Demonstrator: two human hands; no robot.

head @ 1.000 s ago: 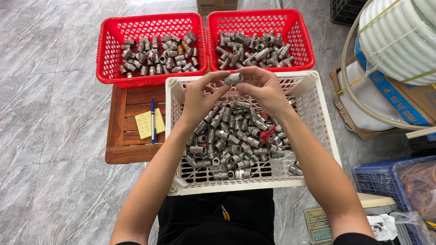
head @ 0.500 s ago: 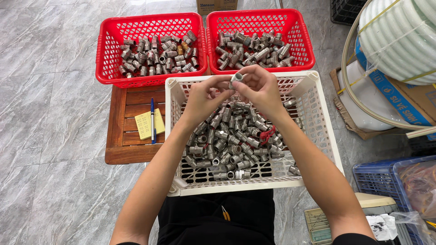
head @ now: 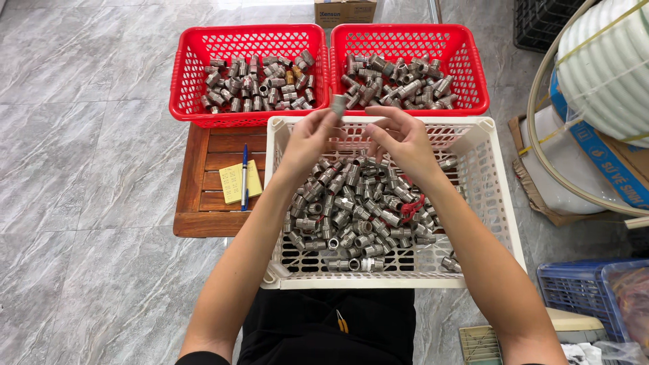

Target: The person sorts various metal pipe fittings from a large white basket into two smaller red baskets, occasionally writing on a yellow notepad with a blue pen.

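Left hand (head: 307,138) is pinching one fitting (head: 338,105) over the white crate (head: 497,196); right hand (head: 405,142) is hovering empty, fingers loosely curled; the sorting step is in hand, and judging which red basket (head: 186,74) suits comes next.

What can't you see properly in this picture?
Head view only:
- The metal fitting in the left hand: too small and blurred to tell its thread.
- The right hand: its palm faces down, so anything inside is hidden.
- The white basket: both arms cover part of the pile.
- The blue crate: cut off by the edge.
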